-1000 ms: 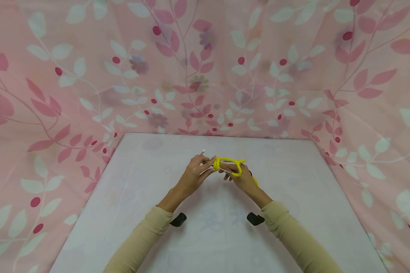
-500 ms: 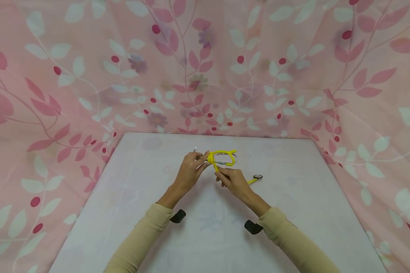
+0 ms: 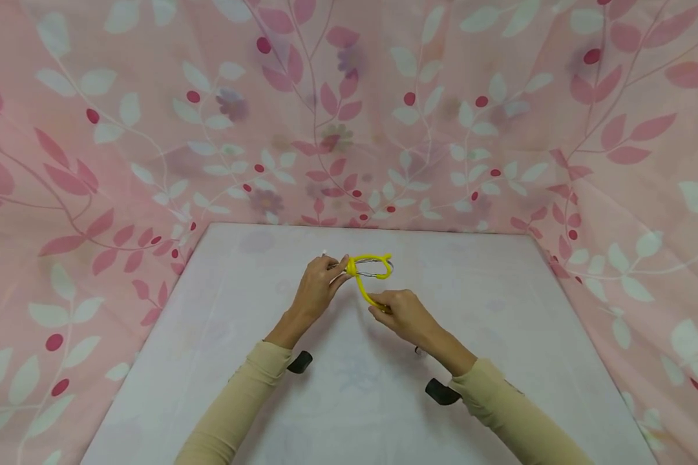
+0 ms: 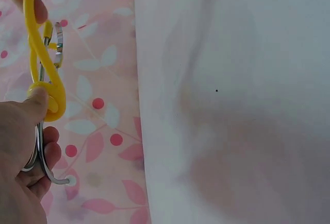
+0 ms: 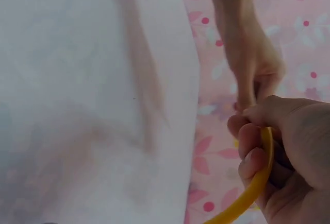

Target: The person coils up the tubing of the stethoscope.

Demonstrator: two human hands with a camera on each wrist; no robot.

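Note:
A stethoscope with yellow tubing (image 3: 361, 289) is held above the table between both hands. My left hand (image 3: 315, 285) pinches its metal ear tubes where the tubing wraps round them; in the left wrist view the thumb presses on that yellow coil (image 4: 58, 103). A white ear tip (image 4: 70, 181) pokes out beyond the fingers. My right hand (image 3: 406, 314) grips the loose length of tubing, lower and to the right, with fingers curled round it. Below the right wrist part of the chest piece (image 3: 419, 351) shows; the rest of it is hidden.
A white-covered table (image 3: 349, 413) lies under the hands. Pink floral cloth (image 3: 442, 129) hangs behind it and at both sides. A black wrist-worn device (image 3: 300, 362) shows under the left forearm, and another (image 3: 443, 391) under the right.
My right hand has come away from the ear tubes, taken the loose tubing, and drawn it down and right. The left hand has shifted slightly left with the coil. The chest piece has swung nearer me.

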